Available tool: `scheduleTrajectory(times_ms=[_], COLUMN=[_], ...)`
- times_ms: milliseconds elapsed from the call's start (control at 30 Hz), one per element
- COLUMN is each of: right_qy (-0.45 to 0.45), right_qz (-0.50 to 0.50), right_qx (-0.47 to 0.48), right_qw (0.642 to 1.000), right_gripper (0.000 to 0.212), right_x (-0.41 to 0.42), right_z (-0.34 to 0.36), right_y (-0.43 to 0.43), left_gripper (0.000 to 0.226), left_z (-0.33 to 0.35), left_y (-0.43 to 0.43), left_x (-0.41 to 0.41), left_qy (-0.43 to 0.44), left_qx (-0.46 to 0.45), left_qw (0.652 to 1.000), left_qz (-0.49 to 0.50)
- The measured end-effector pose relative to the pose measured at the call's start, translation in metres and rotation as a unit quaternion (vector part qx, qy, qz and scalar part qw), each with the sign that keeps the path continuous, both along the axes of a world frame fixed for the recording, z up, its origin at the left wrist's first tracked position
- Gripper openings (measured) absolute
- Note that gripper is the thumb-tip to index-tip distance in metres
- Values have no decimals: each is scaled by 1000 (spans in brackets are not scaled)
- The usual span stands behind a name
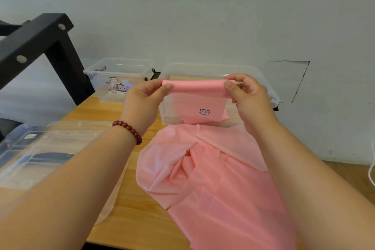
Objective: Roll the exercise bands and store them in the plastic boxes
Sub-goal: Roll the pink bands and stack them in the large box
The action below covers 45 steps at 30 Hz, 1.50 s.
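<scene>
Head view: both hands, left (145, 95) and right (250, 97), pinch the top edge of the pink band (197, 87) above the counter (129, 205), in front of the clear box (269, 91). Best to keep the edge taut and level, turning both ends together, so the roll starts tight.

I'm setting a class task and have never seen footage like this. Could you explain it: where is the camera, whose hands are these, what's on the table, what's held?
No machine: one camera worn on a person's head looks down at their bare hands. The left hand and right hand each pinch an end of a pink exercise band, its top edge folded over; the rest trails onto the wooden table. Behind stand the left plastic box and right plastic box, both clear; lids lie at left.
</scene>
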State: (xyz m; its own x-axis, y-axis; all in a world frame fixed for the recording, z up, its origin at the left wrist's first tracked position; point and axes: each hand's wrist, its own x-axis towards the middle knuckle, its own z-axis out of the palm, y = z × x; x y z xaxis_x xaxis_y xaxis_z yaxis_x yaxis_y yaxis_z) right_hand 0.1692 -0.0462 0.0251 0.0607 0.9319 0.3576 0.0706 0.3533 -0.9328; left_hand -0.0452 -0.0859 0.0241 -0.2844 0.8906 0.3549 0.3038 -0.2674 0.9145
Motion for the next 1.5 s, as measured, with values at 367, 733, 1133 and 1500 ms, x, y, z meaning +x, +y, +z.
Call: scheduleTrajectory(times_ms=[367,733,1133,1500], right_qy=[12,31,20,27], right_qz=[13,-1,12,9], right_qx=[-7,-10,12,7], right_qw=[1000,999,1000,1000], right_gripper=[10,3,20,16], right_x=[2,0,1,1], right_z=[3,7,5,6], right_y=[-4,-1,-2,-5], left_gripper=[30,42,37,30], left_z=[-1,6,10,10], left_y=[-3,-1,-5,-3], left_x=[-2,3,5,5], left_qy=[-16,22,-6,-3], left_qx=[10,20,29,40], left_qw=[1000,1000,1000,999], left_qz=[-15,-8,-5,19])
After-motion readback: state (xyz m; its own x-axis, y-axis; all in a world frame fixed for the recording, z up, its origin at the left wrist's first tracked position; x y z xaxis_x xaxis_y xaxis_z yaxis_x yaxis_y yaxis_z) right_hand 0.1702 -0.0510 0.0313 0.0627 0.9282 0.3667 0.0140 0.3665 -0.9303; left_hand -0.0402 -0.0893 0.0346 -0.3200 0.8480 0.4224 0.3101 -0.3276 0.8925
